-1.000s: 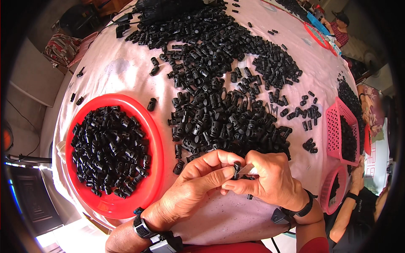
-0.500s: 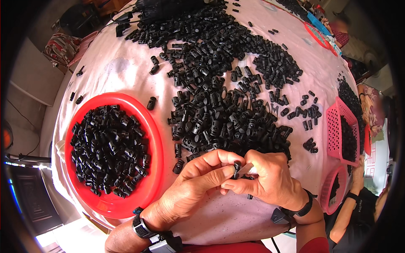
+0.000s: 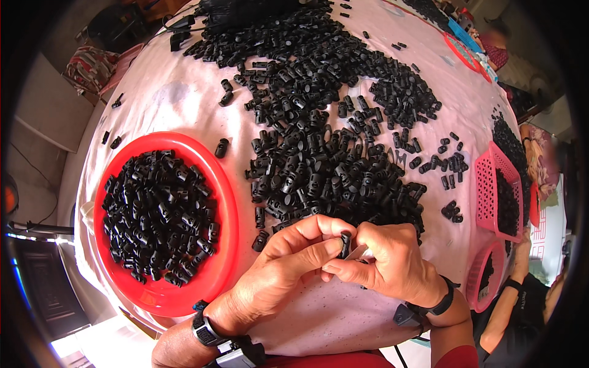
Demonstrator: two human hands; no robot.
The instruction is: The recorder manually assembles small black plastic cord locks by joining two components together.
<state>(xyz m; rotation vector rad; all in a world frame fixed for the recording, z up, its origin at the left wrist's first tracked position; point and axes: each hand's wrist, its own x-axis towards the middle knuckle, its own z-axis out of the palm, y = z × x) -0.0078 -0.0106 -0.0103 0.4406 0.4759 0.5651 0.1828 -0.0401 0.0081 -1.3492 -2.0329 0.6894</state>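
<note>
Compared with the earlier frames, the small black cylindrical piece [image 3: 345, 244] at lower centre shows more of its length between the hands, and the thin pale blade-like tool [image 3: 357, 252] beside it sits slightly lower. The left hand [image 3: 293, 253] pinches the piece between thumb and fingers; the right hand [image 3: 391, 259] is closed on the tool, thumb toward the piece. The red basin [image 3: 229, 233] at left, full of similar pieces, and the black heap [image 3: 331, 175] at centre look unchanged.

The right fingers hide most of the tool, so whether its tip touches the piece is unclear. The black bag [image 3: 245, 13] is cut off at the top edge; another person's forearm [image 3: 498, 319] shows only partly at lower right.
</note>
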